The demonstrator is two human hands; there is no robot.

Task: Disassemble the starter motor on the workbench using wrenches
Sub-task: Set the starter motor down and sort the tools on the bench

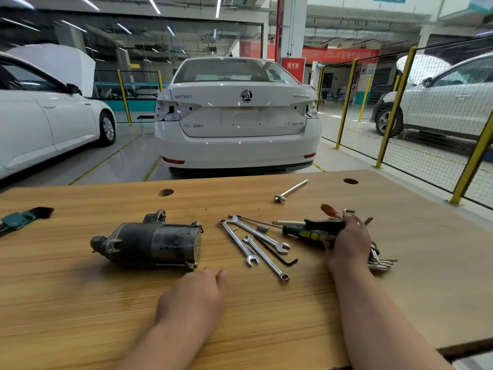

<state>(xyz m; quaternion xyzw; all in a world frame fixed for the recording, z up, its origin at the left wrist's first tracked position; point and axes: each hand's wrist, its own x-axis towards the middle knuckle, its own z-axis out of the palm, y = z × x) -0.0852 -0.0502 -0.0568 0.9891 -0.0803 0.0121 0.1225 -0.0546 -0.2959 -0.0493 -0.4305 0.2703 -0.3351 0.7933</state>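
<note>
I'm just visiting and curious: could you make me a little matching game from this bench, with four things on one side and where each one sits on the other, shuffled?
Things:
1 starter motor
2 green hex key set
3 long silver bar
4 green-handled screwdriver

Places:
A in the right hand
B far left edge of the workbench
C just beyond the left hand
D alone on the far side

Pairs: 1-C, 2-B, 3-D, 4-A
</note>
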